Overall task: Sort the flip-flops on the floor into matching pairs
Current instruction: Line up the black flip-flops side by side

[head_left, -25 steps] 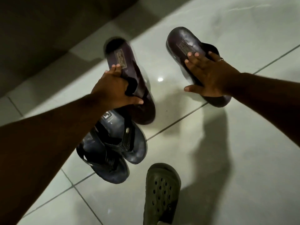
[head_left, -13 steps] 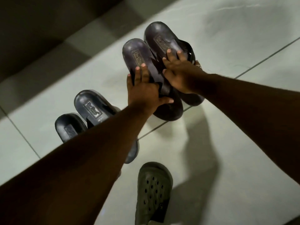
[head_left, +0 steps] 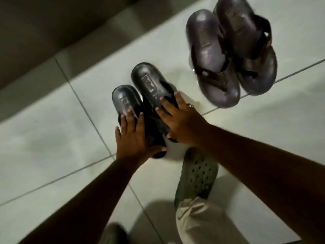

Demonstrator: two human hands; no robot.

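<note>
Two dark purple-brown flip-flops lie side by side on the pale tiled floor at the upper right, the left one (head_left: 211, 55) touching the right one (head_left: 246, 39); no hand is on them. Nearer to me two black flip-flops sit side by side. My left hand (head_left: 135, 136) grips the left black flip-flop (head_left: 125, 100) across its strap area. On the right black flip-flop (head_left: 147, 80) my right hand (head_left: 179, 124), wearing a ring, holds its strap part. The toe ends of both black flip-flops are hidden under my hands.
My own foot in an olive perforated clog (head_left: 197, 175) with a beige trouser leg (head_left: 198, 221) stands just below the black pair. A dark wall base or step (head_left: 44, 32) runs along the upper left. Tile joints cross the floor.
Both hands have left the purple-brown pair, which now lies together at the upper right, and have come down onto the black pair. The view has shifted left and down.
</note>
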